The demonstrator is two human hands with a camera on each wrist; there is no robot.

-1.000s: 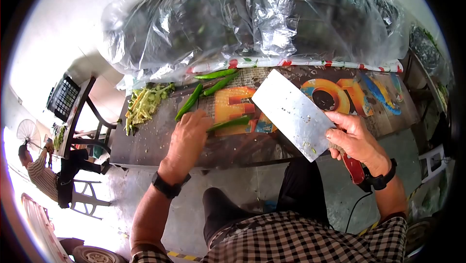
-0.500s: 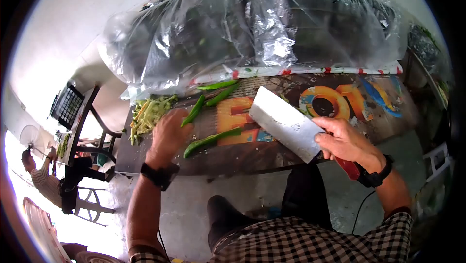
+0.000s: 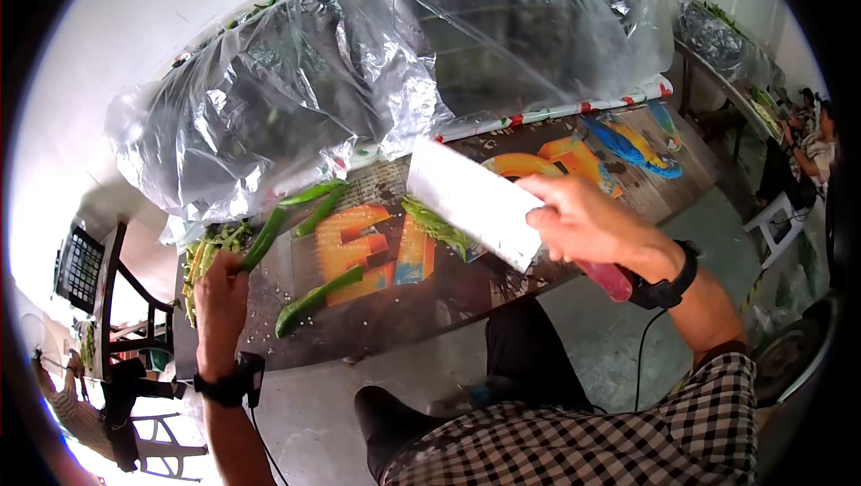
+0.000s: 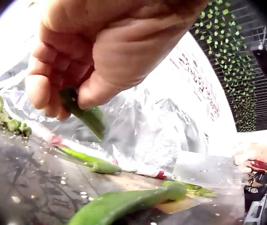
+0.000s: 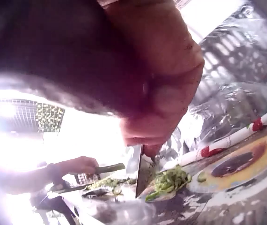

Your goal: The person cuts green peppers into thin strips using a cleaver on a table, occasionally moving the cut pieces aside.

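At the table's left, my left hand (image 3: 221, 305) pinches one end of a green pepper (image 3: 265, 240); in the left wrist view thumb and fingers close on that pepper (image 4: 92, 121). My right hand (image 3: 592, 224) grips a cleaver by its handle, the broad blade (image 3: 473, 203) tilted over the table. Sliced green pieces (image 3: 434, 226) lie beside the blade, also seen as a green heap (image 5: 170, 182) in the right wrist view. Another pepper (image 3: 316, 301) lies near the front edge, and two more (image 3: 321, 208) lie farther back. Chopped yellow-green pieces (image 3: 235, 237) are piled behind my left hand.
Clear plastic sheeting (image 3: 269, 100) covers a long dark shape along the back of the table (image 3: 430, 307). At the left is a side table with a black crate (image 3: 79, 267); a person (image 3: 86, 414) sits there. A white stool (image 3: 773, 224) stands at the right.
My left hand has moved left and taken hold of a pepper, lifting its near end. The view has turned right, and green slices show beside the cleaver, which my right hand still grips.
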